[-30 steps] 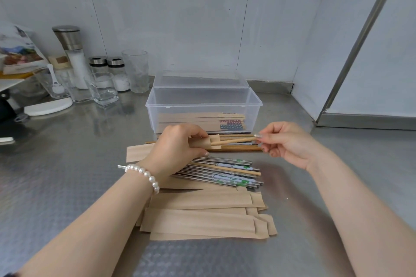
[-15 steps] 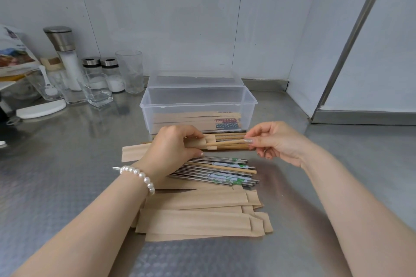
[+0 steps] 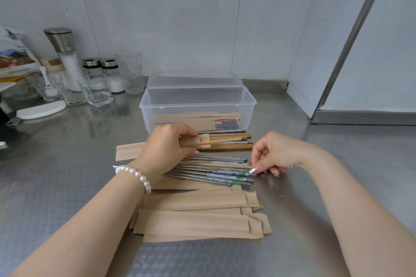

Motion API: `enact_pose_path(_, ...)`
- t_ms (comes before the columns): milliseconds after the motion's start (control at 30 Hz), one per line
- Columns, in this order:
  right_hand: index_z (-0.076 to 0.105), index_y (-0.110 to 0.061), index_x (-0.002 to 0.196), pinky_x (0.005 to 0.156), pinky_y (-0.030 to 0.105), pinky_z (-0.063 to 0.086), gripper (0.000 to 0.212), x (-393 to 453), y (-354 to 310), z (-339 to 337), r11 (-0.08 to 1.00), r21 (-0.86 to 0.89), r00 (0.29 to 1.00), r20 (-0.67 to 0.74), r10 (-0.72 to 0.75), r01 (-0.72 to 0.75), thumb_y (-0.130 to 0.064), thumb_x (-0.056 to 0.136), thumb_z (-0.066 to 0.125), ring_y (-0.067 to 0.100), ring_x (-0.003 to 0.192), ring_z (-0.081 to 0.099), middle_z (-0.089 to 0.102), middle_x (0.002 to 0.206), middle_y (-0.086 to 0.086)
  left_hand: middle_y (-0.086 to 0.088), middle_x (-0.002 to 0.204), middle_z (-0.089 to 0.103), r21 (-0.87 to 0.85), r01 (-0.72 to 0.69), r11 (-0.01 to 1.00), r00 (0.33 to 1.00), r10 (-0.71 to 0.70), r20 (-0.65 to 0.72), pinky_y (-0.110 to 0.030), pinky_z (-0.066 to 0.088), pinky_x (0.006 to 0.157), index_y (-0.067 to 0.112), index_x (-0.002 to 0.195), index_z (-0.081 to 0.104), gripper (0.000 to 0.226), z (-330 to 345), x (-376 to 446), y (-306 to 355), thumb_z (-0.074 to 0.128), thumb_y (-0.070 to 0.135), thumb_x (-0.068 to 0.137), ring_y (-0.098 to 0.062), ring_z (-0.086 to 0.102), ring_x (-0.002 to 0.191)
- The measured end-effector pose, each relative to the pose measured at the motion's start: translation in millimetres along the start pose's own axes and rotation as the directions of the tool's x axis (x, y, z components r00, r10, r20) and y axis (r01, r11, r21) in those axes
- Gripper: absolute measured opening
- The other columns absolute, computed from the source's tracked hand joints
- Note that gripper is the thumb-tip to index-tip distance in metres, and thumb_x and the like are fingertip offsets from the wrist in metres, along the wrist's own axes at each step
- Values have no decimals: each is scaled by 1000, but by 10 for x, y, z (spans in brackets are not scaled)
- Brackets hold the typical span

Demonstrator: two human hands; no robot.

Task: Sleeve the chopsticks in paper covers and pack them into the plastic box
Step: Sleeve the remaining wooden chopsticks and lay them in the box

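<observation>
- Head view: we see our left hand [image 3: 167,141] curled round a paper cover [image 3: 132,150] that lies flat on the steel counter [image 3: 67,164], thumb and fingers pinching its open end, with one pale wooden chopstick [image 3: 221,141] poking out of that end to the right.
- Our right hand [image 3: 273,155] hangs over the right ends of the loose chopsticks [image 3: 216,172], fingers curled, thumb and forefinger pinching at the tip of a wooden one in the pile.
- That pile, mostly metal sticks with printed bands plus a wooden one, lies on the counter between our hands, its left part hidden under the left wrist.
- A few brown wooden sticks [image 3: 231,146] lie just behind the cover, close to the front wall of the plastic box [image 3: 197,105].
- The box stands open behind our hands, with sleeved pairs [image 3: 191,119] lying flat on its bottom and its clear lid [image 3: 194,78] just behind it.
- A stack of empty covers [image 3: 195,218] lies nearest to us, overlapping.
- On our left wrist sits a pearl bracelet [image 3: 135,174].
- At the back left of the counter stand a grinder [image 3: 65,56], two shakers [image 3: 102,72] and a tall glass [image 3: 130,72].
</observation>
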State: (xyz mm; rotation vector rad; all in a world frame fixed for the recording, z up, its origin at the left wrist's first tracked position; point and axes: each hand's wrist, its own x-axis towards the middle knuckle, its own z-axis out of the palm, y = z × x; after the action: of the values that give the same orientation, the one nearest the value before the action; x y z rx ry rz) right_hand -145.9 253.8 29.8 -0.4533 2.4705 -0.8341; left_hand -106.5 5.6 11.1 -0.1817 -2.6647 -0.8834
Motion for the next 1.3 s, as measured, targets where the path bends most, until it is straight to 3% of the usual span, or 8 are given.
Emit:
enact_pose_path(267,61,-12,69,35,15,32,16,95,113,-6,998,48,990,-137,-23,30,-6,74,75,7,36,44,55,43,-7,9,83,63,7,-3,1000,1000,3,12,-29,49,81,21,94,69,32,1,4,3,80,18,64,-13,58,83)
enact_pose_path(567,58,-12,74,40,18,36,19,191,135,36,995,84,967,-255,-23,46,-6,73,76,2,32,40,53,52,-2,8,87,65,5,-11,1000,999,11,41,-27,48,80,21,96,68,34,22,6,-10,80,20,65,-12,58,83)
enact_pose_path(833,61,-17,69,43,8,31,16,186,116,46,999,-27,967,-254,-31,25,-13,80,71,3,45,39,49,56,-5,7,92,66,26,-10,1000,998,8,58,-27,45,83,21,99,68,36,45,9,-20,80,22,65,-13,57,87)
enact_pose_path(967,58,-11,71,39,16,40,18,163,138,-8,984,155,953,-300,-38,88,-2,87,59,9,43,50,55,60,6,6,92,66,28,-18,999,998,16,60,-26,46,81,21,99,68,34,36,5,-17,79,21,67,-12,56,85)
enact_pose_path(1100,55,-1,77,46,19,53,13,117,76,-43,816,516,899,-438,-9,260,7,87,54,14,49,66,66,69,16,6,91,67,24,-17,1000,998,16,58,-30,48,82,21,99,67,35,34,5,-14,79,23,66,-14,57,86)
enact_pose_path(1233,56,0,78,52,18,54,12,125,69,-82,563,694,787,-606,121,448,11,84,55,15,59,70,70,59,8,9,85,63,19,-12,1000,999,11,53,-26,45,78,22,98,68,34,24,3,8,79,23,66,-12,53,81)
enact_pose_path(1300,56,1,80,53,17,54,11,116,82,-107,447,763,789,-588,180,467,11,85,53,16,60,70,70,60,8,10,82,61,21,-16,1000,999,15,49,-26,45,78,21,98,68,34,16,2,11,79,22,66,-12,53,80)
